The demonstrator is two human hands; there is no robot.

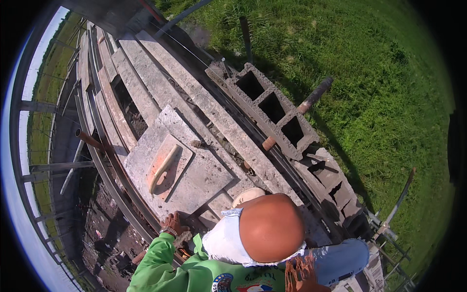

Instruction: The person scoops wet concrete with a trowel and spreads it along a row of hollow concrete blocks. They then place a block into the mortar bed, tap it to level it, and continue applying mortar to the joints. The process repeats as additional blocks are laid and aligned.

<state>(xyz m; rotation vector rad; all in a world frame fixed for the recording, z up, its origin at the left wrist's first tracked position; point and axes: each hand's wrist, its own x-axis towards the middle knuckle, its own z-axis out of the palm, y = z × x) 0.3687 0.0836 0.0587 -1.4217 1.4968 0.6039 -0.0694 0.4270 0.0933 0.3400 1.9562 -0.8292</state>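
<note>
Here is the left hand (175, 225), down at the near corner of the pale square board (211, 170); its fingers lie spread by the edge, and whether that grip closes on anything I cannot tell, with a grey lump (183, 238) just beside the palm; over to the right hand (300, 275), resting on the jeans (340, 258), fingers stretched and apart, nothing visible in its grip.

And there sits the hand float (183, 163), flat on the board, left of its middle, well apart from both hands; its plate is thin and stained reddish, with a pale curved handle (164, 170) standing up along it; it looks light and stiff, and that handle is the natural place to take hold, fingers wrapped through the arch.

The board is another matter; broad, rigid, probably heavier and gritty rather than slick, so two opposite edges look the sounder hold, kept level lest the float slides; it lies askew across worn planks (204, 107), with a dark crumb (197, 144) near its far right edge; out to the right stands a hollow block (283, 118), rough and likely brittle at its thin walls, with green grass (379, 112) beyond.
</note>
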